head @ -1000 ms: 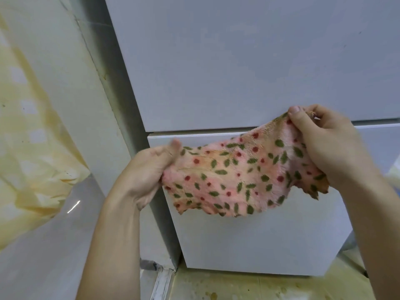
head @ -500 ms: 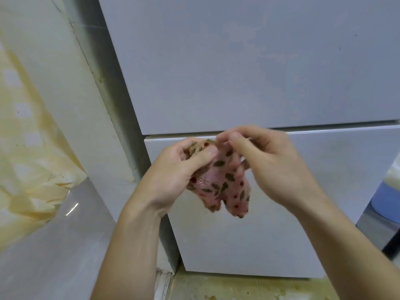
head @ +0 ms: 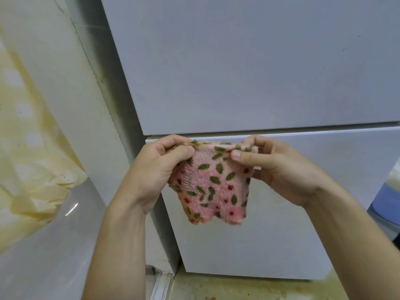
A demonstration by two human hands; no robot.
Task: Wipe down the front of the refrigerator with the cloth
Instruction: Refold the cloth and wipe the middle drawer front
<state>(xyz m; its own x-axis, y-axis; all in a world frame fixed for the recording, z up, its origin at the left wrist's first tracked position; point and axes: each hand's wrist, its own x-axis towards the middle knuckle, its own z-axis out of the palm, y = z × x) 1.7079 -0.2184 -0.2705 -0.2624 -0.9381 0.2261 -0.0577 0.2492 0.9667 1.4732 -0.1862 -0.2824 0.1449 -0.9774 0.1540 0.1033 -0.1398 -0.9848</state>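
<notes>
Cloth (head: 213,182) spread out again from its bunched state 0.5 s ago, left hand (head: 160,167) and right hand (head: 279,169) pinching its 2 top corners, rest hanging between them before refrigerator (head: 249,61) lower door

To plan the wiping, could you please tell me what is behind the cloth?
Behind the cloth is the fridge's lower door. Dark specks show just right of it; the covered patch cannot be seen.

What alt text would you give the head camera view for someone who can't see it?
A left hand and a right hand pinch the top edge of a pink leaf-print cloth, which hangs in front of a white refrigerator, just below the seam between its two doors.
</notes>
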